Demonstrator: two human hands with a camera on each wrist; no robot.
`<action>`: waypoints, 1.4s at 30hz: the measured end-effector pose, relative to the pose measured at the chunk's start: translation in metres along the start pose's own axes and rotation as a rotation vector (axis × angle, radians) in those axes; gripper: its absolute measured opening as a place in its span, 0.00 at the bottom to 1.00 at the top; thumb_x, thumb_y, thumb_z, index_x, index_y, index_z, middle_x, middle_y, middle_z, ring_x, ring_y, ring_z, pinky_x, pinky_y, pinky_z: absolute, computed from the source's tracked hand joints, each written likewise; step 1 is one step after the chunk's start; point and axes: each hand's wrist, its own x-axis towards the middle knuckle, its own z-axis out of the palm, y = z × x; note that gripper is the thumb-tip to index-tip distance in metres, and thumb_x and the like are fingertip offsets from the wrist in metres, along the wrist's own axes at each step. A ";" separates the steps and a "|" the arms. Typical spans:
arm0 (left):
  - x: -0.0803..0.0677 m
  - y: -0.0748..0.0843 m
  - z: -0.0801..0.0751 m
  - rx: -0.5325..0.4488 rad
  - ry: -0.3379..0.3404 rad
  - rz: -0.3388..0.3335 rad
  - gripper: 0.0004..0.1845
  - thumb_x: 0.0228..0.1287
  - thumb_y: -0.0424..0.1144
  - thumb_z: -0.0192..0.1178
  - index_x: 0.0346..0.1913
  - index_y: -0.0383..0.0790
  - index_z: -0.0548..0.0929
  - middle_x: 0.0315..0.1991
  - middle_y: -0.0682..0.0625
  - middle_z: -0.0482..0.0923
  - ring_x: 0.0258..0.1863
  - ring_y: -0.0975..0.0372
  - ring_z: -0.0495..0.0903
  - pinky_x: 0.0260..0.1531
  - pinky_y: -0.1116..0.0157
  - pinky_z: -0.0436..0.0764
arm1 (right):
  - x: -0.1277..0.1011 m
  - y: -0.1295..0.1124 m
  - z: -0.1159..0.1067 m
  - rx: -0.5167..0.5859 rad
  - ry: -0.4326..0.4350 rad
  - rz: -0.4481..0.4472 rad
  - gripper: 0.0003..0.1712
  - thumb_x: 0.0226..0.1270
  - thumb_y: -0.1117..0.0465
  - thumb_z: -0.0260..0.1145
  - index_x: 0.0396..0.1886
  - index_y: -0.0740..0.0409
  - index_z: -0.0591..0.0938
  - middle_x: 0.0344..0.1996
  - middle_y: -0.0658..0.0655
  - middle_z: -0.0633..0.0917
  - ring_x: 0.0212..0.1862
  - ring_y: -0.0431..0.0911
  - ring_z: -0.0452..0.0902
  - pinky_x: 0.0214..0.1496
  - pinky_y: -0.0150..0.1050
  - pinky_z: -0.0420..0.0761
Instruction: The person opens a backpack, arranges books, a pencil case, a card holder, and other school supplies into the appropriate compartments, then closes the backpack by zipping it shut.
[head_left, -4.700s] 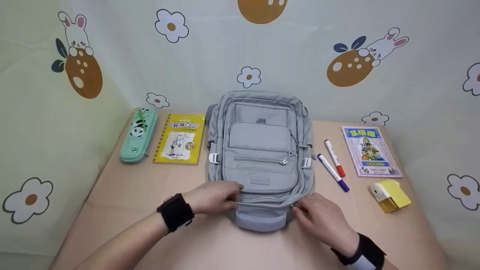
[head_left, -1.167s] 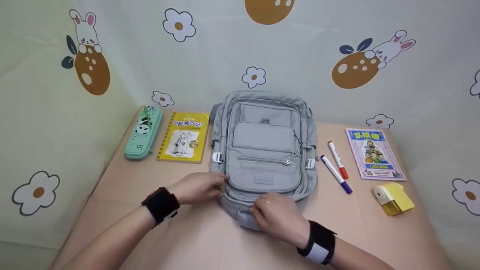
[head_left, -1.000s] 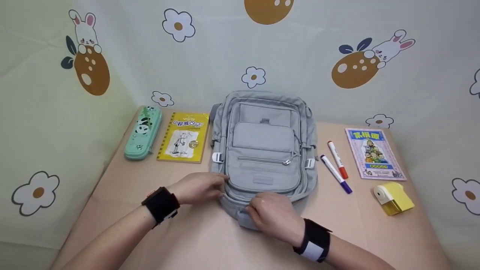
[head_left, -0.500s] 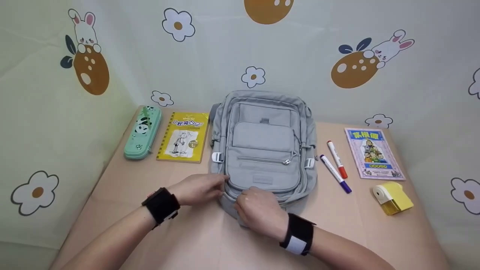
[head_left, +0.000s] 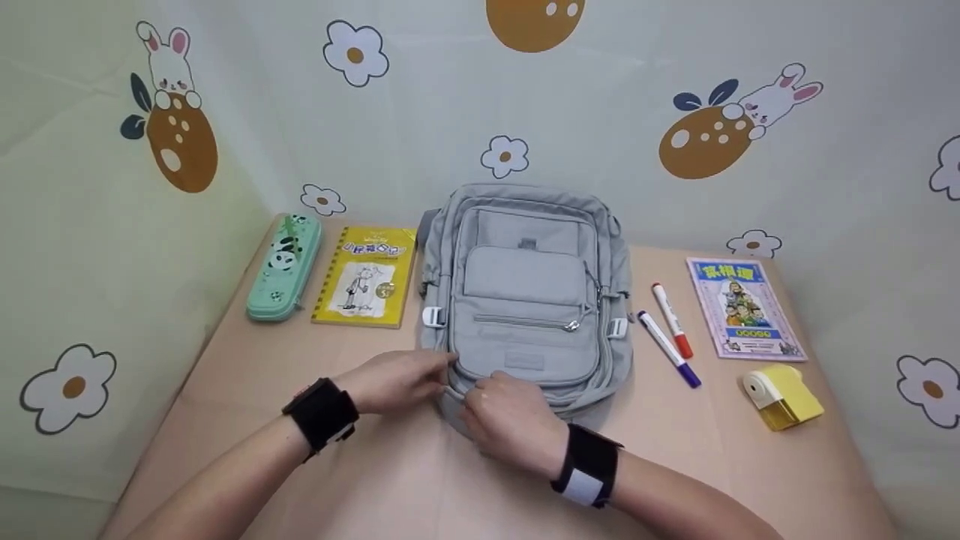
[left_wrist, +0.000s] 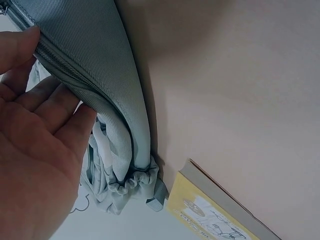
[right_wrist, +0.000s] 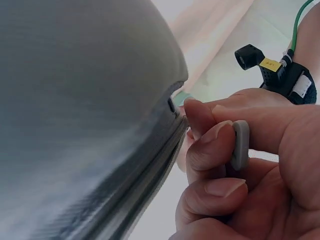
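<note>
A grey backpack (head_left: 526, 274) lies front side up, its carry-handle end nearest the person. The left hand (head_left: 397, 381) holds its near left corner; in the left wrist view, thumb and fingers pinch the fabric edge beside the zipper (left_wrist: 67, 70). Over the near end, the right hand (head_left: 517, 420) has its fingers curled, close beside the left hand. A grey zipper pull (right_wrist: 241, 145) sits between the right thumb and fingers in the right wrist view. The right hand hides most of the carry handle.
Left of the backpack lie a green panda pencil case (head_left: 283, 268) and a yellow book (head_left: 365, 277). To the right are a red marker (head_left: 671, 320), a purple marker (head_left: 670, 349), a pink-bordered book (head_left: 746, 309) and a yellow pencil sharpener (head_left: 782, 397). A patterned cloth (head_left: 420, 112) stands behind.
The right hand has travelled left along the backpack's near end, from its right corner towards the left hand. Earlier, the left hand shifted from the near edge to the left corner, where it stays.
</note>
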 end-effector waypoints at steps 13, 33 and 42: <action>-0.005 -0.001 0.007 -0.019 0.032 0.001 0.28 0.74 0.36 0.60 0.72 0.33 0.70 0.63 0.39 0.78 0.61 0.51 0.79 0.61 0.52 0.76 | -0.052 0.065 -0.014 0.123 0.080 -0.036 0.16 0.68 0.46 0.71 0.46 0.51 0.87 0.40 0.48 0.86 0.44 0.44 0.78 0.46 0.43 0.76; -0.010 0.010 0.016 0.014 0.200 -0.014 0.08 0.62 0.35 0.64 0.43 0.46 0.81 0.66 0.44 0.76 0.63 0.53 0.76 0.61 0.55 0.77 | -0.068 0.071 0.009 0.155 0.167 -0.086 0.05 0.61 0.57 0.76 0.37 0.47 0.90 0.31 0.43 0.84 0.36 0.39 0.79 0.39 0.38 0.80; -0.015 0.032 0.023 0.172 0.301 -0.091 0.18 0.60 0.60 0.70 0.30 0.52 0.76 0.29 0.61 0.69 0.32 0.64 0.67 0.29 0.65 0.68 | -0.068 0.070 0.010 0.163 0.203 -0.068 0.04 0.58 0.59 0.78 0.33 0.49 0.89 0.27 0.43 0.81 0.32 0.39 0.77 0.36 0.39 0.79</action>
